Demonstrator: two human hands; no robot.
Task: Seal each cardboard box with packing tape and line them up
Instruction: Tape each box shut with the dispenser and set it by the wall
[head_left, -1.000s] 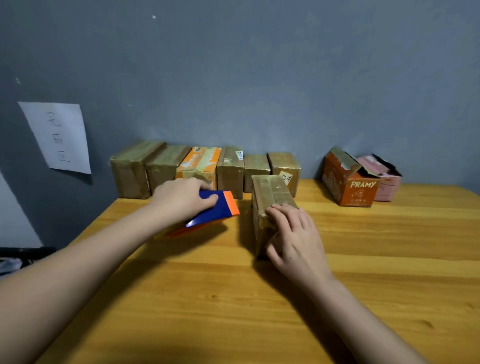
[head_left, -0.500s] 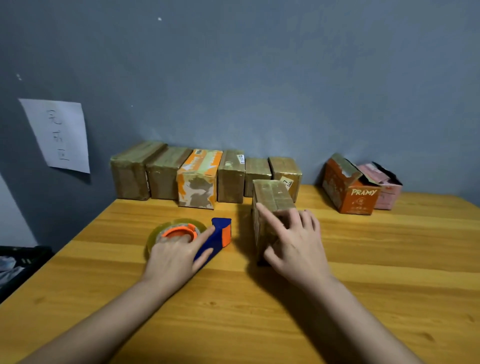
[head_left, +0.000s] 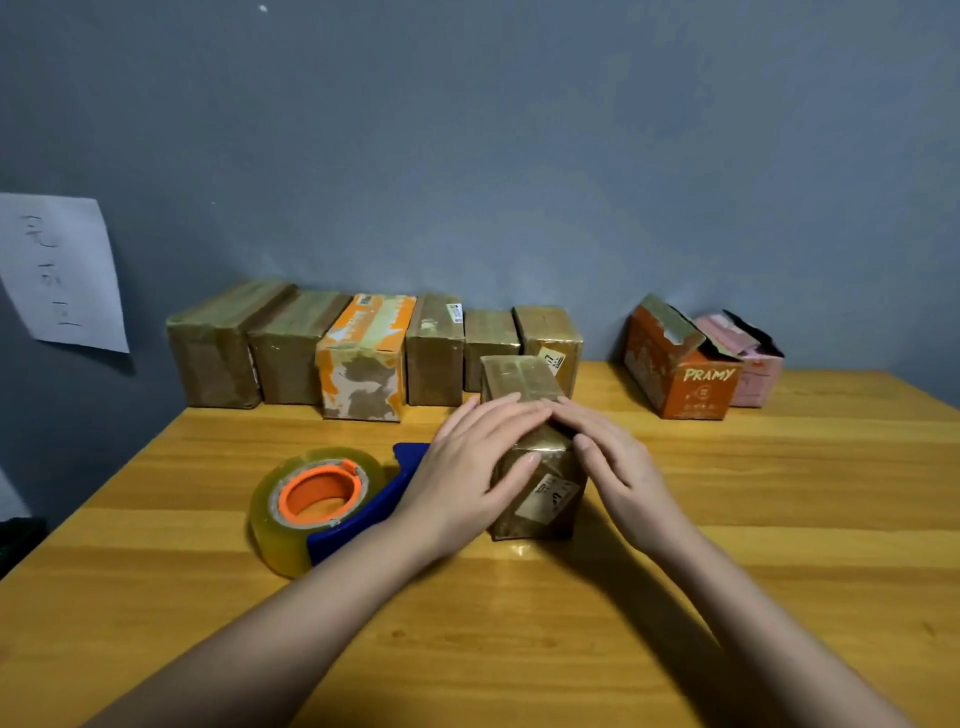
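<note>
Both our hands, left (head_left: 467, 467) and right (head_left: 613, 457), lie flat on the box (head_left: 535, 467), gripping nothing; uneven pressing could wrinkle the tape.

A white paper sheet (head_left: 60, 270) with handwritten marks hangs on the grey-blue wall (head_left: 519, 156) left of the wooden counter (head_left: 779, 493).

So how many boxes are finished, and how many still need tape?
Six taped boxes already stand in a row against the wall. A seventh, the box in front, looks taped too; the left hand and right hand are pressing on it, and it isn't in the row yet. The tape roll lies on the table. The orange box and pink box are open, so two remain.
</note>
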